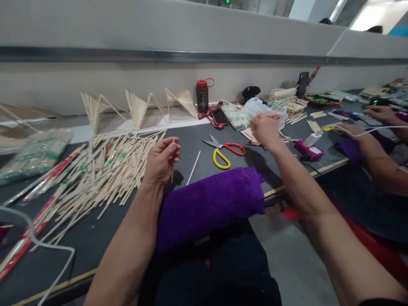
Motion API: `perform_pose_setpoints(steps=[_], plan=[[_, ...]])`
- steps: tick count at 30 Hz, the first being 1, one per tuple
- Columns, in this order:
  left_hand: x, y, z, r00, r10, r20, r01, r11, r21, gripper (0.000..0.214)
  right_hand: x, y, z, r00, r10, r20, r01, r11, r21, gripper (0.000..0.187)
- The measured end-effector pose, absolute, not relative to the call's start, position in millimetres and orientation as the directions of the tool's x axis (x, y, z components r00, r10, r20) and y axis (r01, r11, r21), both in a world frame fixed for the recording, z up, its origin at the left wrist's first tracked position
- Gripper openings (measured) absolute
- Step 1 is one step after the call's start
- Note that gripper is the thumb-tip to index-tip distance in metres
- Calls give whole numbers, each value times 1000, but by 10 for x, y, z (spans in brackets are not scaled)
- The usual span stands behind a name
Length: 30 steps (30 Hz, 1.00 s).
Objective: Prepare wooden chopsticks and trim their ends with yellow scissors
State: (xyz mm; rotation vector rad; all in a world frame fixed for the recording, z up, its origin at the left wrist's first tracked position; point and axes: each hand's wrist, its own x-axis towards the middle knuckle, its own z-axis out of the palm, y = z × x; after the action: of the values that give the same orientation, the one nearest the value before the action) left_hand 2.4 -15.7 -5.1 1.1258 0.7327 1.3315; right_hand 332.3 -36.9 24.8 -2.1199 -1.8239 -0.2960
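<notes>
My left hand (163, 155) is closed in a pinch on a thin wooden stick (172, 174), which points down over the dark table. Another wooden stick (194, 167) lies on the table just to its right. My right hand (265, 128) is stretched out over the table by a white plastic bag (256, 108). Motion smears its fingers, so what they hold, if anything, does not show. Between the hands lie spread scissors (219, 146) with one red and one yellow handle. A folded purple cloth (212, 199) covers the table's front edge before me.
A heap of wooden sticks (127, 170) spreads at left, beside a wrapped stick bundle (41, 148). Fanned stick models (138, 106) line the wall near a bottle (202, 97) and a phone (219, 117). At right are a magenta box (309, 151) and another person's arm (376, 153).
</notes>
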Motion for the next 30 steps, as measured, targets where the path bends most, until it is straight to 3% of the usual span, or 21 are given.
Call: perform_pose_setpoints(steps=[3, 5, 8, 15, 25, 30], plan=[[6, -149, -7, 148, 976, 161, -429, -83, 899, 21, 2494, -279, 237, -120, 929, 350, 952, 208, -226, 28], [-10, -142, 27, 142, 978, 155, -484, -68, 872, 21, 1978, -231, 184, -325, 901, 287, 837, 415, -355, 32], [-46, -123, 58, 76, 987, 143, -542, -79, 836, 19, 1431, -203, 59, -534, 818, 214, 645, 557, -523, 27], [-77, -86, -76, 36, 988, 151, -467, -117, 877, 26, 1220, -245, -195, -417, 878, 235, 447, 423, -788, 20], [-25, -180, -182, 200, 974, 108, -241, -58, 969, 35, 1355, -328, -259, -352, 895, 276, 331, 395, -857, 22], [-52, -166, -204, 139, 986, 95, -81, -84, 993, 30, 1488, -317, -155, -315, 917, 246, 365, 356, -860, 28]])
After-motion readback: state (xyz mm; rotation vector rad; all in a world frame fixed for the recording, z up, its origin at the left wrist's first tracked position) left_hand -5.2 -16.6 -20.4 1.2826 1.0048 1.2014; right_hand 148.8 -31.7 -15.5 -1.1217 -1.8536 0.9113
